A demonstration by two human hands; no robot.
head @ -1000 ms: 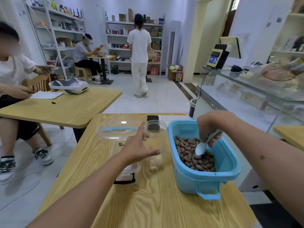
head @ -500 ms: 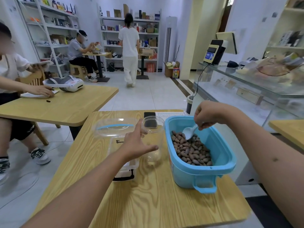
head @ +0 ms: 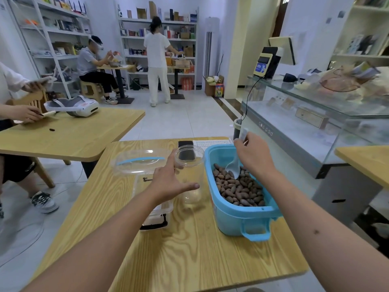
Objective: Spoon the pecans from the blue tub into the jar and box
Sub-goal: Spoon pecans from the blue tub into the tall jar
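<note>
Shop interior, white shelving along the far wall, glass display case to the right of the blue tub (head: 240,207). Wood-grain counter (head: 189,260) carries all task items.

Blue tub: sits on the counter, long axis running away from the camera, handle facing the camera. Pecans (head: 240,188) cover its floor in a loose brown layer.

Jar (head: 190,175): clear, upright, open-mouthed, just left of the tub and near its wall; whether they touch cannot be told. No pecans visible inside it.

Box (head: 155,209): clear plastic with a black latch at the near end, left of the jar. Its clear lid (head: 140,161) with a blue strip stands open at the far side.

Right hand (head: 252,157): above the far end of the tub, fingers curled round the handle of a white spoon (head: 233,166). Spoon bowl points down and rests among the pecans at the tub's far end. Load in the bowl cannot be seen.

Left hand (head: 168,182): spread wide around the jar, thumb across its near side, fingers reaching round the left side near the rim. Fingers look fairly straight; firm contact with the jar cannot be confirmed.

Beyond the jar: a dark phone (head: 186,148) lies flat on the counter, with a printed sheet (head: 212,142) beside it, behind the tub.
</note>
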